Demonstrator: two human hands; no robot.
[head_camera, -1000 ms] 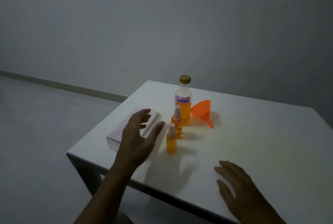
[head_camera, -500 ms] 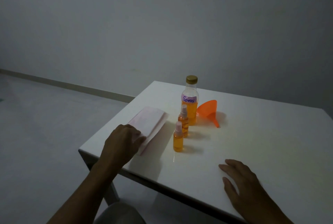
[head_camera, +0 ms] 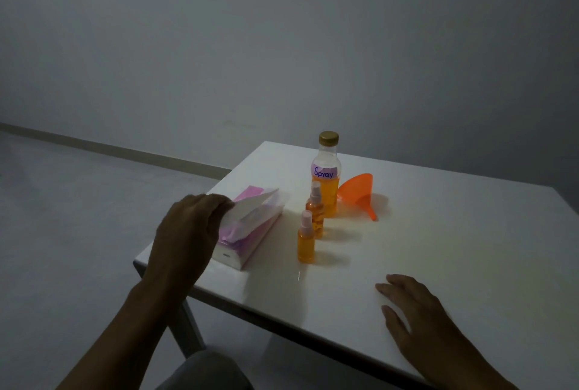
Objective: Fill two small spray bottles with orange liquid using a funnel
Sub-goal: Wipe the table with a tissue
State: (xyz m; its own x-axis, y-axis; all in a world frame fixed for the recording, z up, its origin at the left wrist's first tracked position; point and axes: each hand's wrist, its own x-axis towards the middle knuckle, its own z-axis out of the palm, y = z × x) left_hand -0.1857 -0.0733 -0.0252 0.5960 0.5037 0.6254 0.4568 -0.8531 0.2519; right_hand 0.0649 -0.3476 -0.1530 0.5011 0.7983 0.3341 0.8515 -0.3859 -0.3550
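Note:
Two small spray bottles stand upright on the white table [head_camera: 438, 248], both holding orange liquid: the near one [head_camera: 306, 242] and the far one [head_camera: 315, 211] just behind it. Behind them stands a larger bottle [head_camera: 327, 179] labelled "Spray" with a gold cap, about half full of orange liquid. An orange funnel [head_camera: 358, 193] lies on its side to that bottle's right. My left hand [head_camera: 188, 229] pinches a white tissue [head_camera: 250, 206] rising from a pink and white tissue pack [head_camera: 250, 239]. My right hand [head_camera: 413, 314] rests flat on the table near the front edge.
The tissue pack lies near the table's left edge. A grey wall is behind the table and a grey floor lies to the left. A table leg [head_camera: 188, 330] shows below the front left corner.
My left hand went from hovering open beside the small bottles to the tissue pack, closed on a tissue, and has lifted it partly out. My right hand stayed flat.

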